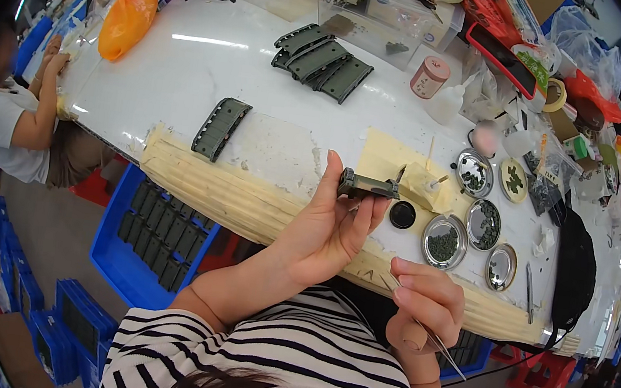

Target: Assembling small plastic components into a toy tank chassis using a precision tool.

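Our left grip (333,232) pinches the part (366,187), long axis crosswise, ahead-left of our right grip (427,305), closed around tweezers (450,358).

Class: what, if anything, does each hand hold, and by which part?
The left hand holds a dark green piece, thumb at its left end, fingers underneath. The right hand holds a thin metal tool by its middle, both ends showing.
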Available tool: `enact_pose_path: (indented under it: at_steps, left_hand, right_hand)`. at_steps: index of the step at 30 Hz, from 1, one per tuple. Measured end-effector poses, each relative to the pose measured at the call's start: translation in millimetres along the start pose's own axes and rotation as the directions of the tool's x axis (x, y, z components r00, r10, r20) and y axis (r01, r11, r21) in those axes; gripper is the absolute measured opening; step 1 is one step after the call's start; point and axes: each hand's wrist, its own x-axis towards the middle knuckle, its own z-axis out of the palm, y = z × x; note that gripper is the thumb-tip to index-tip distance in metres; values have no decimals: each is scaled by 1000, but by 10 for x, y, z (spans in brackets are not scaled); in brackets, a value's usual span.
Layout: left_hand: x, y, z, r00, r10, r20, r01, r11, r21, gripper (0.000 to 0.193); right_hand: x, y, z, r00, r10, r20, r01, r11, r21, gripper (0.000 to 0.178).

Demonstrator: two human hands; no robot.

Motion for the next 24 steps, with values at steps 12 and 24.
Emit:
enact_pose_path:
  at_steps: [12,24]
  left_hand:
    - [3,6,5,1000,-22,-17,21,996,-90,61]
    - [-17,-168,-47,933,350,82,-352,848,397,28]
  right_hand:
    - [13,2,20,1000,13,13,-14,1000,9,38]
    - [165,-8,-94,999,41,17,-41,999,-33,26]
